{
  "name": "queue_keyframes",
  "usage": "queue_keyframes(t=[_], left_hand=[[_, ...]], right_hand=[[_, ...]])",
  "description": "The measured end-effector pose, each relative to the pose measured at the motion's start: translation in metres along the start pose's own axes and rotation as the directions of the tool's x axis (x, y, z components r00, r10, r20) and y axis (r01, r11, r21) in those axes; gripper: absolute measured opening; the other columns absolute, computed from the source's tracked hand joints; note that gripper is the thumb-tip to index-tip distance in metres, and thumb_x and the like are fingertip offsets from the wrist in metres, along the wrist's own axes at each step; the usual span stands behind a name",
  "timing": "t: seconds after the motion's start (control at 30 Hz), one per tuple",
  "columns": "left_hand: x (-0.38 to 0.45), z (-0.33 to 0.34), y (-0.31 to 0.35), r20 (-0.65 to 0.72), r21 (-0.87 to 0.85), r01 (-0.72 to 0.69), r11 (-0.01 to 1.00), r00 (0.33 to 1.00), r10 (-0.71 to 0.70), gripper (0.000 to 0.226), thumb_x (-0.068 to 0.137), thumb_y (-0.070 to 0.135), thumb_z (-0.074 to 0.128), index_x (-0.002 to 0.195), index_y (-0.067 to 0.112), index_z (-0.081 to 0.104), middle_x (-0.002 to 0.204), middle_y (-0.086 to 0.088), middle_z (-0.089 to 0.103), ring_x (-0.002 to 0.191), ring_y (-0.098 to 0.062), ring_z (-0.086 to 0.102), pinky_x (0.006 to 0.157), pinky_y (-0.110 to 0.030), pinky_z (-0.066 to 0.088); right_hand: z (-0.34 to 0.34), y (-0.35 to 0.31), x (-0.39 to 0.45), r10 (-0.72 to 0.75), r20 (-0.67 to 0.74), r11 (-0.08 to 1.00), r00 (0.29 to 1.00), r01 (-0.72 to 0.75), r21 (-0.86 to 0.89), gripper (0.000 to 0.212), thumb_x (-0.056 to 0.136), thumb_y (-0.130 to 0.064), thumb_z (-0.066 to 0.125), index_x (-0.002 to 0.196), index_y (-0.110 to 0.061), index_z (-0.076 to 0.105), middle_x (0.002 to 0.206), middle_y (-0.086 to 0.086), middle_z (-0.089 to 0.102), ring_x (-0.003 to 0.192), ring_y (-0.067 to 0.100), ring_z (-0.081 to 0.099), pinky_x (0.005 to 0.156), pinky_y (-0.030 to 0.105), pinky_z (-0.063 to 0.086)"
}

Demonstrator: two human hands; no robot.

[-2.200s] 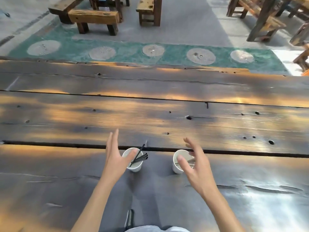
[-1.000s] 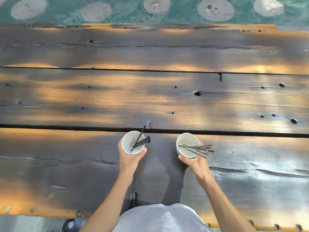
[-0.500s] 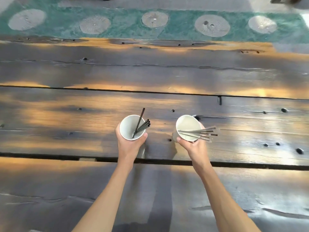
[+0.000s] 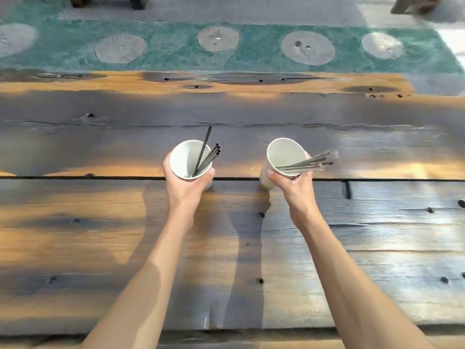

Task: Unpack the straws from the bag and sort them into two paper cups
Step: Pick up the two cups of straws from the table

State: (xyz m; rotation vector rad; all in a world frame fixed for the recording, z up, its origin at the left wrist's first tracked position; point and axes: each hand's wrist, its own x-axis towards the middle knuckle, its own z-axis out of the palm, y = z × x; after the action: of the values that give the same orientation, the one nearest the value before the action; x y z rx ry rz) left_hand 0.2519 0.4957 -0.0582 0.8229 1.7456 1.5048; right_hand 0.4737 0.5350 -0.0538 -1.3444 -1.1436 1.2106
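Observation:
My left hand (image 4: 187,182) grips a white paper cup (image 4: 185,159) from below, lifted over the dark wooden table (image 4: 100,235). Several black straws (image 4: 207,154) lean out of it to the upper right. My right hand (image 4: 294,186) grips a second white paper cup (image 4: 281,153), tilted toward me. Several clear wrapped straws (image 4: 310,162) stick out of that cup to the right. No bag is in view.
The table's far edge (image 4: 226,76) borders a green floor strip with round stone discs (image 4: 308,47). Bench legs (image 4: 136,1) show at the top left. A dark gap (image 4: 75,177) between planks runs across under the cups.
Both hands closed round the cups, lifted them off the near plank and carried them forward over the table. The camera has shifted forward with them.

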Motion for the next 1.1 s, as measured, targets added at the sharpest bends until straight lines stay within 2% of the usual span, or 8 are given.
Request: queue_keyframes(t=[0.1,0.17,0.37,0.53,0.67,0.8,0.93,1.1], left_hand=[[0.029,0.013,-0.007,0.0,0.001,-0.022,1.0,1.0,0.022,0.077,0.072,0.005,0.084,0.132,0.022,0.039,0.113,0.02,0.052,0.087,0.028,0.051,0.07,0.0,0.042],[0.046,0.016,-0.013,-0.011,0.0,-0.029,1.0,1.0,0.029,0.076,0.072,0.005,0.084,0.132,0.022,0.039,0.112,0.019,0.053,0.087,0.026,0.053,0.071,-0.002,0.043],[0.068,0.018,-0.034,0.026,0.006,-0.035,0.999,0.999,0.035,0.078,0.076,0.01,0.083,0.137,0.02,0.035,0.117,0.018,0.053,0.091,0.023,0.054,0.072,-0.003,0.045],[0.07,0.017,-0.043,0.02,-0.006,-0.011,1.0,1.0,0.011,0.085,0.073,0.021,0.086,0.14,0.027,0.034,0.121,0.02,0.054,0.099,0.019,0.056,0.079,-0.006,0.046],[0.071,0.019,-0.042,0.027,-0.018,0.002,1.0,1.0,-0.001,0.084,0.073,0.021,0.086,0.14,0.027,0.035,0.122,0.018,0.055,0.1,0.017,0.056,0.079,-0.008,0.048],[0.073,0.02,-0.041,0.047,-0.03,0.005,1.0,0.999,-0.003,0.084,0.074,0.019,0.085,0.141,0.026,0.034,0.122,0.017,0.056,0.1,0.017,0.058,0.078,-0.009,0.048],[0.075,0.02,-0.045,0.051,-0.026,0.01,1.0,0.999,-0.009,0.087,0.074,0.02,0.086,0.142,0.027,0.033,0.124,0.016,0.056,0.102,0.015,0.058,0.08,-0.009,0.048],[0.078,0.021,-0.047,0.061,-0.042,0.032,0.999,0.998,-0.029,0.092,0.074,0.02,0.086,0.145,0.027,0.029,0.13,0.01,0.055,0.106,0.013,0.059,0.083,-0.013,0.049]], right_hand=[[0.005,0.013,0.026,0.016,0.022,1.0,1.0,-0.016,0.004,0.074,0.072,-0.013,0.082,0.134,-0.021,0.042,0.127,0.006,0.062,0.114,0.013,0.063,0.096,0.029,0.051],[0.005,0.02,0.039,0.029,0.0,0.999,1.0,-0.029,0.02,0.079,0.072,-0.015,0.082,0.137,-0.021,0.039,0.13,0.006,0.06,0.117,0.013,0.061,0.097,0.029,0.051],[0.002,0.038,0.059,0.041,-0.057,0.999,0.998,-0.04,0.028,0.08,0.077,-0.012,0.082,0.14,-0.025,0.034,0.131,0.0,0.056,0.116,0.009,0.059,0.084,0.017,0.051],[0.002,0.046,0.062,0.051,-0.053,0.997,0.997,-0.048,0.057,0.08,0.078,-0.008,0.08,0.14,-0.027,0.033,0.134,0.003,0.056,0.119,0.013,0.06,0.09,0.025,0.053],[0.003,0.045,0.067,0.058,-0.045,0.996,0.997,-0.055,0.071,0.08,0.08,-0.007,0.079,0.143,-0.025,0.031,0.134,0.001,0.057,0.112,0.004,0.063,0.087,0.021,0.053],[0.003,0.043,0.075,0.064,-0.027,0.995,0.998,-0.061,0.075,0.08,0.08,-0.004,0.078,0.143,-0.021,0.031,0.135,0.005,0.057,0.114,0.008,0.064,0.094,0.03,0.055],[0.002,0.044,0.075,0.067,-0.007,0.995,0.998,-0.066,0.077,0.081,0.08,0.0,0.077,0.143,-0.02,0.03,0.137,0.005,0.056,0.118,0.012,0.061,0.096,0.032,0.053],[0.0,0.047,0.066,0.082,0.003,0.996,0.997,-0.082,0.046,0.074,0.078,-0.003,0.079,0.132,-0.028,0.036,0.133,-0.006,0.053,0.124,0.008,0.053,0.109,0.036,0.042]])
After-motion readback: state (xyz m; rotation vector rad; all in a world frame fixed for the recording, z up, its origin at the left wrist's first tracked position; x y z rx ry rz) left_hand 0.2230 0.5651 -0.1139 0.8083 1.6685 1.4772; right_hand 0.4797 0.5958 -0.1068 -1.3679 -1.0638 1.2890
